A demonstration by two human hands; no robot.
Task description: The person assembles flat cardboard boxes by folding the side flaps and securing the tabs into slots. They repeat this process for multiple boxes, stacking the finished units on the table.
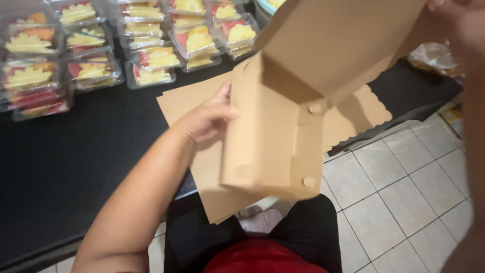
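A brown cardboard box [273,131], partly folded into shape, is held up in the air above my lap. My left hand [207,119] grips its left wall, thumb on the outside. My right hand [454,20], blurred at the top right corner, holds the raised lid flap [343,40]. Under the box a stack of flat brown cardboard blanks [202,172] with scalloped edges lies on the black table [76,162] and hangs over its near edge.
Several clear plastic trays of cut yellow and red fruit [151,58] stand stacked along the back of the table. A plastic bag [434,55] lies at the far right. A pale tiled floor [404,192] is below right.
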